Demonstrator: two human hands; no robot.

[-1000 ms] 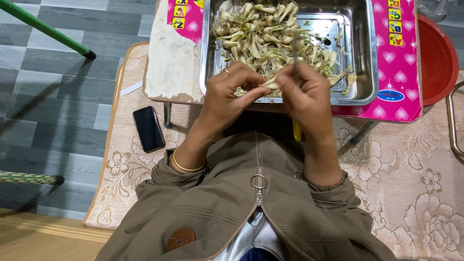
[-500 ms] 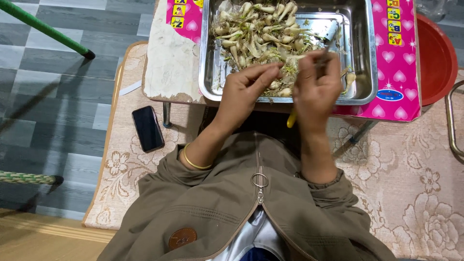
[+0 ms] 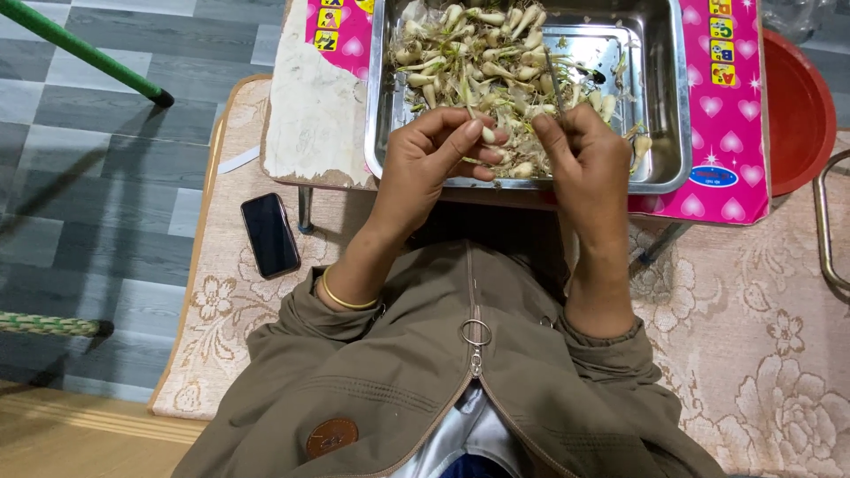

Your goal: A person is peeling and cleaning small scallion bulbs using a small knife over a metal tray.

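Pinching a small white bulb (image 3: pixel 488 134) in the left hand (image 3: pixel 431 152), thumb and fingertips closed round it, held just above the near rim of the tray (image 3: pixel 675 106); likely lifted clear of the heap so the trimmings drop back in. Gripping a thin knife (image 3: pixel 555 80) in the right hand (image 3: pixel 584 159), fingers curled shut on the handle, blade poking up and away past the knuckles, pointing off from the bulb for now. Hands close together, nearly touching, bulb between them.

Just beyond the fingertips: a heap of bulbs (image 3: pixel 482 53) with roots and green wisps, crowding the left half of the tray. Beyond the right hand, bare metal with a few strays, probably kept free for sorting.

Under the tray, a pink table (image 3: pixel 735 115), its top torn to white off to the left of the left hand. Nearer than the left wrist and out to its left, a phone (image 3: pixel 270 235) lying on a mat (image 3: pixel 753 354), well apart from the work. Far right of the right hand, a red basin (image 3: pixel 797 106), partly under the table edge. Nothing blocking either hand; only the tangle of roots to catch on.
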